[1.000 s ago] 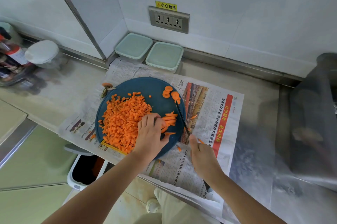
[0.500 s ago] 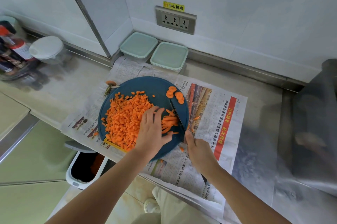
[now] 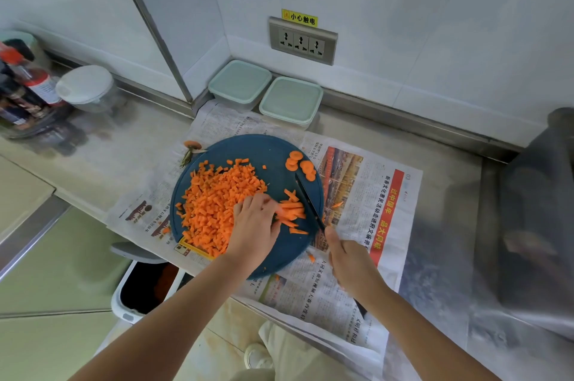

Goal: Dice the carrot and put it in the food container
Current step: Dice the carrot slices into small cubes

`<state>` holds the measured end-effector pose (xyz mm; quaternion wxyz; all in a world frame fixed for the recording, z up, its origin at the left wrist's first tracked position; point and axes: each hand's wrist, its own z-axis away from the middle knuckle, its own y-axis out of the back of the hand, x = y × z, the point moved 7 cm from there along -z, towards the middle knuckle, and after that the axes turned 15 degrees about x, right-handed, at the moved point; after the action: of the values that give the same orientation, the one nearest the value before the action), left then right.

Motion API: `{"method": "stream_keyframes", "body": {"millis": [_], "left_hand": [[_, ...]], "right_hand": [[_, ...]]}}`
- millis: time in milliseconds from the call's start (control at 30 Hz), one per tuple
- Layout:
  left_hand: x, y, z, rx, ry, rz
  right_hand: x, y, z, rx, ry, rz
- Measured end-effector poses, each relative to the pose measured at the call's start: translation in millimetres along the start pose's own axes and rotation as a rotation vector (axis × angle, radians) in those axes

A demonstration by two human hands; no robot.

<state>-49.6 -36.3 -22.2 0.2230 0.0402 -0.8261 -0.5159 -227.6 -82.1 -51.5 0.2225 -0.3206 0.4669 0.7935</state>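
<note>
The knife (image 3: 309,203) has turned edge-down again, just right of the carrot sticks (image 3: 293,213). The left hand (image 3: 254,225) pins them with curled fingers; the right hand (image 3: 351,262) grips the handle. Tuck fingertips back and cut crosswise. The dice (image 3: 217,203) crowd the board (image 3: 267,151), the sticks lie near its right rim, and 2 lidded food containers (image 3: 239,82) wait behind.

Counter (image 3: 450,172): pale, running left to right before me.
Newspaper (image 3: 366,185): spread over its middle.
Food containers (image 3: 239,82): two, lidded, side by side at the far edge.
Jar (image 3: 84,84): white-lidded, far left.
</note>
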Motion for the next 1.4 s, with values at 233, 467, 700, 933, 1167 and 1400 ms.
{"method": "stream_keyframes", "body": {"millis": [233,467,700,933,1167,1400], "left_hand": [[17,-22,-18,-0.41,-0.199,0.015],[17,-31,2,-0.146,-0.298,-0.121],[25,-32,25,0.112,-0.031,-0.08],[26,-38,38,0.118,0.057,-0.039],[28,-41,38,0.183,0.006,-0.033],[26,-49,41,0.156,0.048,-0.095]], "right_hand": [[7,2,3,0.004,-0.044,-0.066],[4,1,12,0.017,-0.016,-0.054],[-8,-2,22,0.036,0.034,-0.061],[-7,-8,24,-0.011,0.079,0.048],[-1,-10,16,-0.071,-0.022,0.023],[-13,-19,6,-0.105,0.028,0.191]]}}
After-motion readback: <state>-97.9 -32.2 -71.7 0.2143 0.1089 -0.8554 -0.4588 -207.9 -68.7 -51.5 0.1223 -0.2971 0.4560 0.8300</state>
